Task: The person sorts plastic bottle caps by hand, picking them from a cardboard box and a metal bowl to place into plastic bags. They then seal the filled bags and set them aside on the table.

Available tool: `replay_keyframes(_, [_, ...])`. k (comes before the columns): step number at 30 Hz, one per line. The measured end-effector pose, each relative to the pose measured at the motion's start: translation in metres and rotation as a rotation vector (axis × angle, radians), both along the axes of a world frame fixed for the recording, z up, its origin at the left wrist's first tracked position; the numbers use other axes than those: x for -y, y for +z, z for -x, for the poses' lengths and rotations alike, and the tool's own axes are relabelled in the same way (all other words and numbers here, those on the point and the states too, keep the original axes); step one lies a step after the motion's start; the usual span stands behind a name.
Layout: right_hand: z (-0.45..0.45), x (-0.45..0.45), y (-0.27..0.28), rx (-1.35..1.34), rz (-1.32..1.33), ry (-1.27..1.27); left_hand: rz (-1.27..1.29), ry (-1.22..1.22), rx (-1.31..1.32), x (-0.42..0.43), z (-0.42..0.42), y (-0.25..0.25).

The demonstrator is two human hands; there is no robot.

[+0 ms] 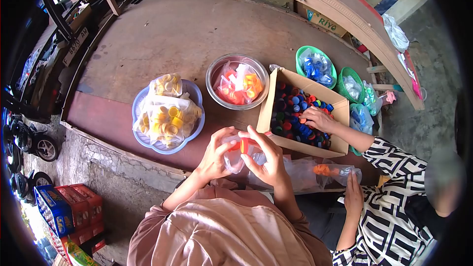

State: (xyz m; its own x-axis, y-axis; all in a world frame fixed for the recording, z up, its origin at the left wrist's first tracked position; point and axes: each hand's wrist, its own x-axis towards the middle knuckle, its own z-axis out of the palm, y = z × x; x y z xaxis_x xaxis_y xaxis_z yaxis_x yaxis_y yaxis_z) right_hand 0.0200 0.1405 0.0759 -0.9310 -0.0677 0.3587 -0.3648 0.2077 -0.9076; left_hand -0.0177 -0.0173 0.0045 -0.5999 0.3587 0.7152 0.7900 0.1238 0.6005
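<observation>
Above the table's front edge, my left hand (219,151) is closed round a small clear plastic bag (235,163). Between the thumb and fingers of my right hand (266,161) is an orange-red bottle cap (244,146), at the bag's opening. More reddish colour shows by my left fingers, partly hidden by them. Beyond my hands stands a metal bowl (211,84) with bagged pink-red and orange caps. To its left, a blue-lavender plastic basket (198,99) carries clear bags of yellow caps (170,120).
At my right, a co-worker's hand (319,118) reaches into a cardboard box (340,113) of mixed bottle caps. Their other hand (353,198) touches a clear bag with orange caps (322,170). Green baskets (299,64) with bagged caps stand behind the box. Crates (84,209) sit at lower left.
</observation>
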Motion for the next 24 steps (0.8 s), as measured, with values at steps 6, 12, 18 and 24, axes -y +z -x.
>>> replay_keyframes(6, [0.004, -0.014, 0.001, -0.151, -0.302, 0.066, 0.079, -0.012, -0.003, 0.001, -0.001, 0.009])
replay_keyframes(12, [0.000, -0.011, -0.002, -0.063, -0.167, 0.027, 0.064, -0.047, 0.044, -0.003, -0.001, 0.016])
replay_keyframes(18, [0.004, -0.015, -0.004, -0.198, -0.224, 0.026, 0.049, -0.057, 0.089, -0.004, -0.004, 0.023])
replay_keyframes(24, [0.004, -0.015, -0.008, -0.164, -0.194, 0.024, -0.004, -0.069, 0.195, -0.008, -0.008, 0.027])
